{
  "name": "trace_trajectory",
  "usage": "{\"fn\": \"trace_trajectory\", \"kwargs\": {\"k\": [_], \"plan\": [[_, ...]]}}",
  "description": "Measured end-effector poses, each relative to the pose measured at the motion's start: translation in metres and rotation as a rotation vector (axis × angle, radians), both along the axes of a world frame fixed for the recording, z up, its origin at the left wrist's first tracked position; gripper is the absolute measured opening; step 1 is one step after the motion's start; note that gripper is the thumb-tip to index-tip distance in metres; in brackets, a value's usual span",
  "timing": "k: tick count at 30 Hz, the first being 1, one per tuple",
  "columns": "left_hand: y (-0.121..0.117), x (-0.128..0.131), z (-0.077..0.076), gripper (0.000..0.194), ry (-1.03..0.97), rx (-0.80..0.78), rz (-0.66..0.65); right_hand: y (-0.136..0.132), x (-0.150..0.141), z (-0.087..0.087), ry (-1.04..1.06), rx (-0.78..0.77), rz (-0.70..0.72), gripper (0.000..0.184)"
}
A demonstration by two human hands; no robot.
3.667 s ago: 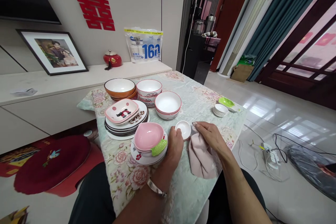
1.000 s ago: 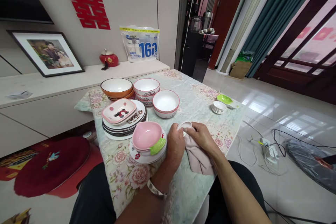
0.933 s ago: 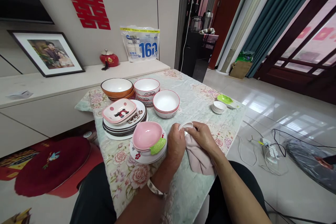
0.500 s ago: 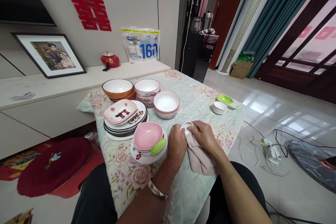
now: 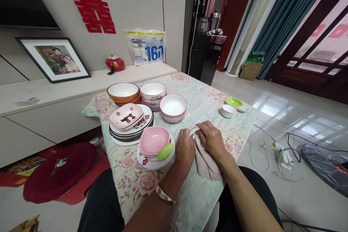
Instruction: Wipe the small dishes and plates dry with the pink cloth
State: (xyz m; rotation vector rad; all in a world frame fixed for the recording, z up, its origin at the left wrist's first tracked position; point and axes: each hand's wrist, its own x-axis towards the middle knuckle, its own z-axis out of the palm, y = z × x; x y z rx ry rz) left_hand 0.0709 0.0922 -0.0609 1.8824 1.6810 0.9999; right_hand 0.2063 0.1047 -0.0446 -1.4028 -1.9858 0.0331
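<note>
Between my two hands is a small white dish (image 5: 193,130), its pale rim showing above the fingers. My left hand (image 5: 186,151) is closed on the dish's left side. My right hand (image 5: 212,140) grips its right side together with a dusty-pink cloth (image 5: 207,165), which hangs down onto the table. Fingers hide most of the dish. Just left of my left hand sits a pink bowl (image 5: 154,140) with a green leaf-shaped part, resting on white plates (image 5: 148,164) with red flower marks. Farther right stands a stack of small white dishes (image 5: 228,110).
Beyond my hands are white bowls with red rims (image 5: 173,106), more stacked bowls (image 5: 153,90) and orange-brown bowls (image 5: 123,92). Dark-rimmed plates (image 5: 127,136) carry a pink-edged dish (image 5: 125,116). A green dish (image 5: 234,102) lies near the right edge of the floral tablecloth (image 5: 145,181).
The small dish has tipped so that its rim, rather than its round face, shows. My right hand has shifted slightly over it with the cloth. The stacked dishes stay put.
</note>
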Motion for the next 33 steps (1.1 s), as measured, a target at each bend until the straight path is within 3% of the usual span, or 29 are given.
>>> {"fn": "trace_trajectory", "kwargs": {"k": [2, 5, 9, 13, 18, 24, 26, 30, 33], "plan": [[0.001, 0.0, -0.001, 0.017, -0.018, -0.029, 0.038, 0.002, -0.003, -0.002, 0.091, -0.044, -0.022, 0.025], [0.004, -0.001, 0.0, 0.012, -0.101, -0.062, 0.109, 0.003, -0.007, -0.003, 0.269, -0.231, -0.03, 0.017], [0.005, -0.003, 0.001, 0.01, -0.172, -0.086, 0.13, 0.004, -0.007, -0.002, 0.346, -0.4, -0.006, 0.024], [0.003, -0.003, 0.0, 0.01, -0.12, -0.014, 0.058, 0.002, -0.001, 0.0, 0.198, -0.235, -0.009, 0.017], [0.002, -0.002, -0.001, 0.014, -0.021, -0.01, 0.005, 0.0, 0.001, 0.002, 0.083, -0.088, -0.035, 0.023], [0.006, -0.003, -0.001, 0.01, -0.124, -0.075, 0.141, 0.005, -0.007, -0.005, 0.292, -0.382, -0.017, 0.021], [0.006, -0.003, 0.0, 0.01, -0.142, -0.081, 0.137, 0.006, -0.007, -0.006, 0.299, -0.416, -0.003, 0.023], [0.002, -0.002, 0.001, 0.009, -0.083, -0.022, 0.056, 0.001, -0.002, -0.001, 0.098, -0.221, -0.034, 0.018], [0.0, -0.001, 0.001, 0.015, 0.009, 0.026, -0.007, -0.003, 0.0, 0.003, -0.107, -0.105, -0.041, 0.027]]}}
